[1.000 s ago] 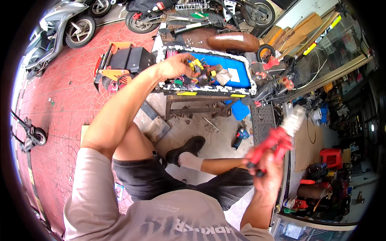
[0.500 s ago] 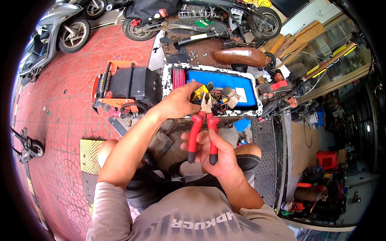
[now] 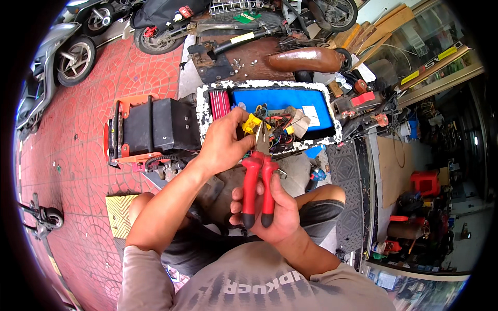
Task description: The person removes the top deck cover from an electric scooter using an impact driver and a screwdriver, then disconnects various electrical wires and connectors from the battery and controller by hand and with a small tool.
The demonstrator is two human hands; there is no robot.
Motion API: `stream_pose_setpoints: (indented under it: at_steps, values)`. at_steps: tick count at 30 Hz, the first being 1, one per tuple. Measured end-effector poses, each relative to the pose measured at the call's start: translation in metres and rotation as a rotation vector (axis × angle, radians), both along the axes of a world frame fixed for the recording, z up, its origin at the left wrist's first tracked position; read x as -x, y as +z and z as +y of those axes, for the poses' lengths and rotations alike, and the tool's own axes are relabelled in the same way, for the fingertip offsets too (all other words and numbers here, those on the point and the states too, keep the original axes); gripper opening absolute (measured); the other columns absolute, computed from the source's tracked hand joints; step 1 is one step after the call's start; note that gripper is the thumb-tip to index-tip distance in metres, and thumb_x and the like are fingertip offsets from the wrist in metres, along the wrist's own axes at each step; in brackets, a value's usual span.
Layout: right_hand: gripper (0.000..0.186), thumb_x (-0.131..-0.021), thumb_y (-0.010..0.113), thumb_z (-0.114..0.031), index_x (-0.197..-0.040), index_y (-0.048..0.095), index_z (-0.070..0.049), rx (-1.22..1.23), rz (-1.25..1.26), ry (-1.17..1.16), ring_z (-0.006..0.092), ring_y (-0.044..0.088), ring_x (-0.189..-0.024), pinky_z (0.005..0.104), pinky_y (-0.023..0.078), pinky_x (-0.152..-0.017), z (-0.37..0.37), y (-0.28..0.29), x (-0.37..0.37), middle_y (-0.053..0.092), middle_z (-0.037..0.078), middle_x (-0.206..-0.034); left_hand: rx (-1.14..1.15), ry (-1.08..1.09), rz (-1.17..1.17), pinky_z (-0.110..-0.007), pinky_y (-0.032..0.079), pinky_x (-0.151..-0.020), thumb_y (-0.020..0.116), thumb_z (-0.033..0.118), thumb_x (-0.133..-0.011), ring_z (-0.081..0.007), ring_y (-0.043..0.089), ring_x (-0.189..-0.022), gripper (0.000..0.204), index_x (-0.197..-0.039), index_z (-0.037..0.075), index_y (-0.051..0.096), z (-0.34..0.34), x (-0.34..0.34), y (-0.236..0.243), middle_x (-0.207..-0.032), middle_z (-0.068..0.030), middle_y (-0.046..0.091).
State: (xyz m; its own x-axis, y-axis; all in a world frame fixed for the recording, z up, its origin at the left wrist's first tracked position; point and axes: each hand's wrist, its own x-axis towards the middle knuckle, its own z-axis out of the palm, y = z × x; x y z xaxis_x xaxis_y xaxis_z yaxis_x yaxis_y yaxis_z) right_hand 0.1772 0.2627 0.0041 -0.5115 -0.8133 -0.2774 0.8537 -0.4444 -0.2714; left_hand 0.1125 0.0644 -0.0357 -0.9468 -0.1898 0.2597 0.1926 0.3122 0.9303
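My left hand point(image 3: 223, 147) pinches near a yellow connector point(image 3: 251, 122) among tangled coloured wires in an open box with a white, flaking rim point(image 3: 330, 101). My right hand point(image 3: 280, 212), palm up, grips red-handled pliers point(image 3: 251, 181); their metal jaws point into the wires beside my left fingertips. What exactly sits between the jaws is too small to tell. Behind the wires lies a blue battery pack point(image 3: 275, 99), with red-striped material point(image 3: 219, 106) at its left.
A black-and-orange scooter part point(image 3: 161, 127) is left of the box. A brown fender point(image 3: 298, 60), a motorcycle wheel point(image 3: 337, 15) and wooden boards point(image 3: 384, 20) lie behind. A parked scooter point(image 3: 46, 78) stands far left, clutter point(image 3: 402, 228) at right.
The pliers in my right hand swung in from the right to the wires; since half a second ago, their handles have drawn slightly closer together. My left hand stays at the wires.
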Motion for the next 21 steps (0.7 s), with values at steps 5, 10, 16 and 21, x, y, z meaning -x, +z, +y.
stream_pose_setpoints:
  at_steps: [5,10,16,21]
  values:
    - [0.056,-0.107,0.044,-0.058,-0.136,0.052,-0.01,0.001,-0.054,0.064,0.0319,0.066,-0.101,0.0484,0.054,-0.086,0.0,-0.001,0.001,0.064,0.016,-0.118,0.024,-0.006,-0.028,-0.043,0.051,-0.069,0.075,0.008,-0.079,-0.0369,0.067,-0.078,0.033,-0.107,0.001,0.059,-0.001,-0.004,0.004,-0.088,-0.0186,0.066]
    - [0.064,-0.106,0.049,-0.056,-0.149,0.046,-0.009,0.145,0.038,0.167,0.0231,0.062,-0.089,0.0388,0.049,-0.076,0.002,-0.015,0.0,0.061,0.009,-0.105,0.113,-0.026,0.015,-0.044,0.051,-0.068,0.072,0.008,-0.079,-0.0385,0.066,-0.075,0.039,-0.115,0.0,0.058,0.003,-0.006,0.007,-0.088,-0.0204,0.064]
    - [0.046,-0.105,0.059,-0.047,-0.13,0.057,-0.007,-0.089,0.025,0.231,0.0168,0.053,-0.068,0.0324,0.044,-0.063,0.03,-0.009,0.01,0.057,0.005,-0.088,0.375,0.002,0.146,-0.046,0.051,-0.072,0.071,0.008,-0.082,-0.041,0.065,-0.084,0.045,-0.124,-0.001,0.055,0.008,-0.01,0.016,-0.096,-0.0226,0.063]
    - [0.045,-0.104,0.063,-0.041,-0.127,0.058,-0.003,-0.562,0.309,0.355,0.0161,0.054,-0.065,0.0311,0.043,-0.059,0.077,0.012,0.043,0.059,0.008,-0.084,0.576,0.042,0.162,-0.049,0.051,-0.08,0.076,0.013,-0.082,-0.0411,0.063,-0.093,0.039,-0.11,-0.002,0.053,0.028,-0.015,0.03,-0.097,-0.0204,0.063]
